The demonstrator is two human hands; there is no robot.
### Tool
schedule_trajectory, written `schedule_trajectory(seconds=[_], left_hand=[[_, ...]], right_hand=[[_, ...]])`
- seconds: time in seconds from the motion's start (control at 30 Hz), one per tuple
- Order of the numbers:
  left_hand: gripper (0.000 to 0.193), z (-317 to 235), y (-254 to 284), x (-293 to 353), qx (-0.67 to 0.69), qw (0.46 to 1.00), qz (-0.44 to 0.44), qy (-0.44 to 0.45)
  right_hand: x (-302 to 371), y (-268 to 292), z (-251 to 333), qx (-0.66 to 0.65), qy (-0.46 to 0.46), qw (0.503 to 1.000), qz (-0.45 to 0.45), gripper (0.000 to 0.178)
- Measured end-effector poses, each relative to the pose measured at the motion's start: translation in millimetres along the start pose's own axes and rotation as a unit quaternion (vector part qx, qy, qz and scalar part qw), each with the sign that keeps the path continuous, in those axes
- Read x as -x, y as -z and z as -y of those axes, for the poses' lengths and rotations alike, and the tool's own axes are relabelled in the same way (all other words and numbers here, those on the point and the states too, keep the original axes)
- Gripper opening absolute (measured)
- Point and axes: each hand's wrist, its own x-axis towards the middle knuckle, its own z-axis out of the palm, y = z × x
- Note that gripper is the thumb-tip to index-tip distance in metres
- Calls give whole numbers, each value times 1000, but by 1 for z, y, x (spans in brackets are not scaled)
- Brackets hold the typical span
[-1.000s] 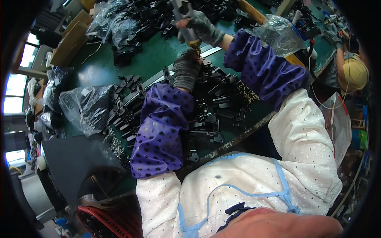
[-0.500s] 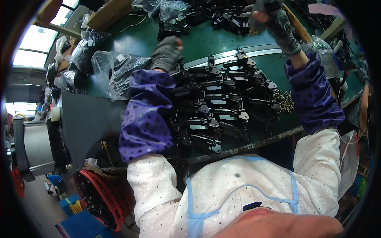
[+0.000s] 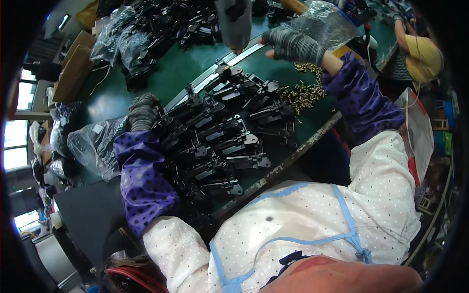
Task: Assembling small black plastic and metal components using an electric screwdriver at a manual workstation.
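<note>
The left hand (image 3: 142,111) is curled at the left end of the black parts (image 3: 221,128); whether it grips one, I cannot tell. These lie on the surface (image 3: 173,71), look stiff, maybe slippery, best held by the long body. Then the tool (image 3: 234,24) hangs, near the right hand (image 3: 292,45), loosely spread, seemingly empty
</note>
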Motion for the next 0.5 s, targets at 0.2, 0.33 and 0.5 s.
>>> schedule_trajectory(seconds=[0.2,0.33,0.5], left_hand=[[26,-18,33,4,216,961,-69,160],[21,-82,59,26,439,886,-151,12],[15,-106,58,20,389,901,-190,-24]], right_hand=[[33,-57,-10,51,-50,992,107,14],[29,-73,-12,106,-21,991,82,13],[36,-71,-9,91,42,994,34,16]])
